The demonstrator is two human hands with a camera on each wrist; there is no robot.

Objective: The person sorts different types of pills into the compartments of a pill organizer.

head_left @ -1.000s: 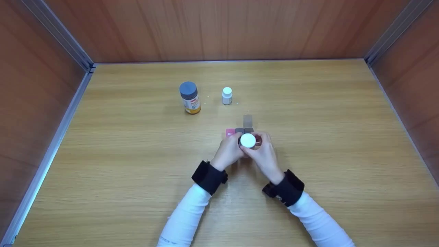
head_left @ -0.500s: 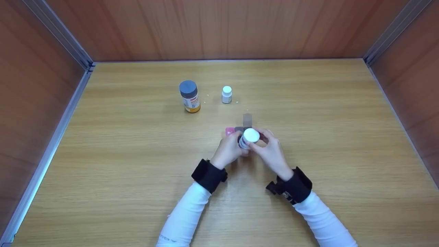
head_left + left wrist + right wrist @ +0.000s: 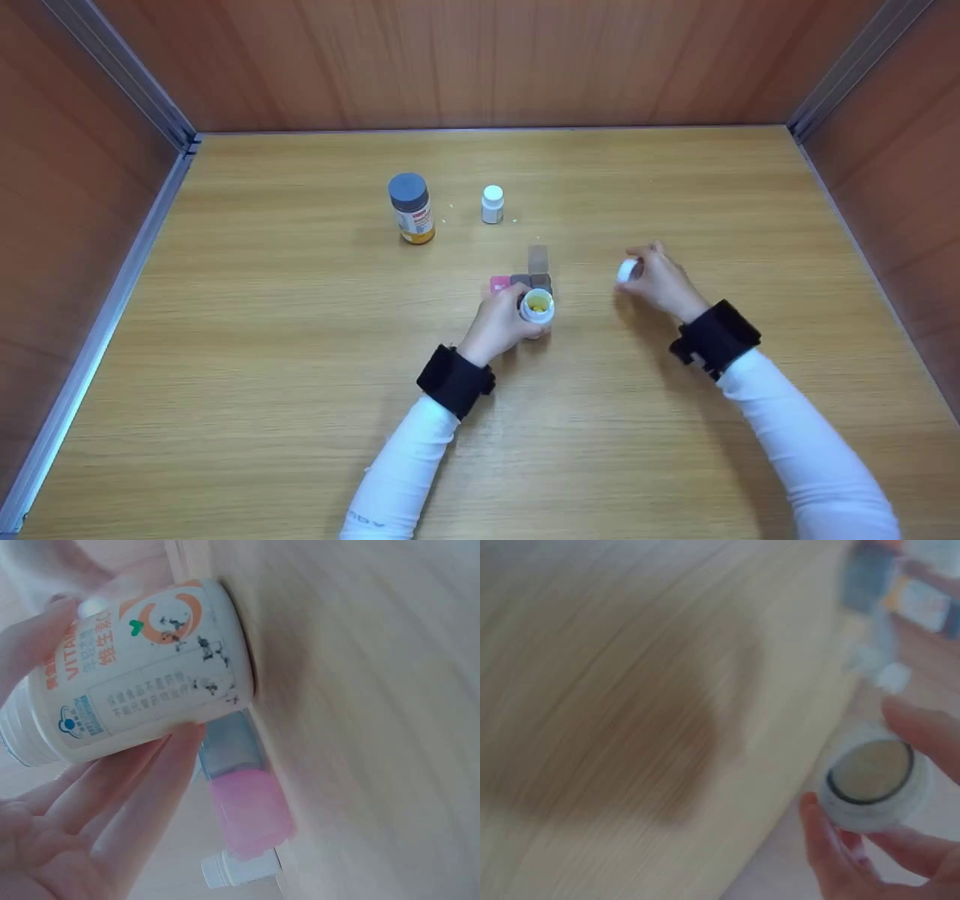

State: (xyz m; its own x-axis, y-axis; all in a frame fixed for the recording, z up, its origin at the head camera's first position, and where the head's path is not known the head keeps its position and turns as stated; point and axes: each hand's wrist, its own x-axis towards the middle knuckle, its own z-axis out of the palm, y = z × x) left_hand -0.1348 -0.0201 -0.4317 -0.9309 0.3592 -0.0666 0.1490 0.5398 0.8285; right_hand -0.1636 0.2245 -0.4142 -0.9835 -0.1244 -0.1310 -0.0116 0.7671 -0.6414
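Observation:
My left hand (image 3: 501,321) grips a white vitamin C bottle (image 3: 142,667) with orange lettering, its fingers on one side and thumb on the other. Seen from the head, the bottle's mouth is uncovered and yellow tablets (image 3: 538,305) show inside. Off to the right, my right hand (image 3: 664,283) pinches the white cap (image 3: 870,784) above the table, its inner side facing the right wrist camera. Just beyond the bottle lies a small pill box with a pink compartment (image 3: 500,283) and grey ones (image 3: 520,280); one grey lid (image 3: 538,259) is flipped back. The bottle partly hides the box.
A jar with a dark blue lid (image 3: 411,208) stands farther back on the left. A small white bottle (image 3: 492,204) stands to its right, with tiny white crumbs near it. Wooden panels (image 3: 480,67) enclose the table's back and sides.
The cap has come off the bottle. My right hand has carried it away to the right and slightly back, while my left hand keeps the bottle in nearly the same place.

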